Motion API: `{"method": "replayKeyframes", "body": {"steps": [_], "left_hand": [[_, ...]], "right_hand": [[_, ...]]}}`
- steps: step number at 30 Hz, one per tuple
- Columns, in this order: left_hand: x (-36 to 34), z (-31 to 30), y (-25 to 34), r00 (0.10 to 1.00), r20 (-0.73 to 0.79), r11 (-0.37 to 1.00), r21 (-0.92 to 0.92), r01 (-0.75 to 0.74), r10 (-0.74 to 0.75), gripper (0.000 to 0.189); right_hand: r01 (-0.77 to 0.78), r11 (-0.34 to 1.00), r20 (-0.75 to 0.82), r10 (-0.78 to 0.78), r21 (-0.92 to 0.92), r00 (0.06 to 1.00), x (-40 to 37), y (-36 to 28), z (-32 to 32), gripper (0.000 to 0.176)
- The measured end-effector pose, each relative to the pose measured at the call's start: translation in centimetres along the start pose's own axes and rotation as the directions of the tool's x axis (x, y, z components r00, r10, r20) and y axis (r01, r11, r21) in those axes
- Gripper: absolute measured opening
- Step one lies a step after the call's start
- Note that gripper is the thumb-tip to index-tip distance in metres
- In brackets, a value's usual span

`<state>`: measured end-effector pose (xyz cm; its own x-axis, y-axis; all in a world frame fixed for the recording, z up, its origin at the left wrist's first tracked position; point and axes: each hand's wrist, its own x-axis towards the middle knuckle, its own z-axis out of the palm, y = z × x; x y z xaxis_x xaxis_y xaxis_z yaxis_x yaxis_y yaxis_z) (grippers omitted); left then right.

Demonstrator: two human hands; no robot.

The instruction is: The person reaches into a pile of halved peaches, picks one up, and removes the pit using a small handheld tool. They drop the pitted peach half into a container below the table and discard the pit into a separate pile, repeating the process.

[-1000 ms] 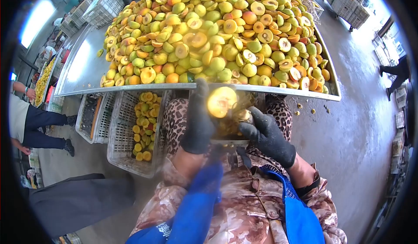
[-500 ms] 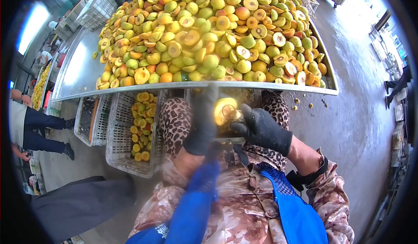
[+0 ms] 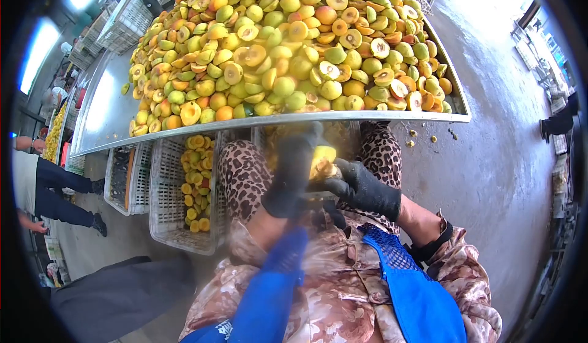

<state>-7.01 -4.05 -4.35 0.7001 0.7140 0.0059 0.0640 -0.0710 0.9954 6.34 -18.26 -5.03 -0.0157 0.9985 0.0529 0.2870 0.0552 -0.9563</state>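
Note:
My left hand (image 3: 293, 174), in a dark glove, is closed around a cut yellow peach (image 3: 323, 155) above my lap, below the table's front edge. A smear in the lens blurs this hand and part of the fruit. My right hand (image 3: 370, 188), also gloved, is closed against the lower right side of the peach, its thumb and fingertips pinched at the cut face. Whether it grips the pit, a small tool or the flesh I cannot make out. In front of both hands, halved peaches (image 3: 233, 73) lie heaped on the metal table (image 3: 101, 113).
Left of my knees stands a white crate (image 3: 177, 223) holding peach halves, with another crate (image 3: 131, 184) beside it. A person (image 3: 64, 180) stands at the far left. Dark cloth (image 3: 128, 294) covers the lower left. Fruit scraps (image 3: 433, 139) lie on the floor to the right.
The peach has tilted, and its cut face with the pit shows less now. My right hand has moved slightly left and down. My view has shifted a little.

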Motion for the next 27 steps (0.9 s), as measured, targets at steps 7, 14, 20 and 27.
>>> {"method": "replayKeyframes", "body": {"steps": [7, 14, 20, 27], "left_hand": [[-0.9, 1.3, 4.1, 0.953, -0.301, 0.943, -0.327, -0.061, -0.043, 0.049], [-2.5, -0.4, 6.6, 0.988, -0.037, 0.885, -0.44, -0.15, 0.15, 0.062], [-1.0, 1.5, 5.0, 0.743, -0.25, 0.758, -0.049, -0.65, 0.621, 0.041], [-2.3, -2.8, 7.5, 0.995, -0.071, 0.913, -0.397, -0.091, 0.068, 0.062]], "right_hand": [[0.046, 0.966, -0.133, -0.012, 0.255, 0.991, 0.9, -0.7, 1.1, 0.048], [0.141, 0.966, -0.085, -0.125, 0.218, 0.988, 1.4, -1.0, 2.6, 0.032], [-0.099, 0.872, 0.15, 0.029, 0.48, 0.988, 2.6, 0.0, 3.3, 0.047], [-0.235, 0.777, 0.392, -0.016, 0.584, 0.92, 3.5, 2.1, 2.7, 0.067]]}}
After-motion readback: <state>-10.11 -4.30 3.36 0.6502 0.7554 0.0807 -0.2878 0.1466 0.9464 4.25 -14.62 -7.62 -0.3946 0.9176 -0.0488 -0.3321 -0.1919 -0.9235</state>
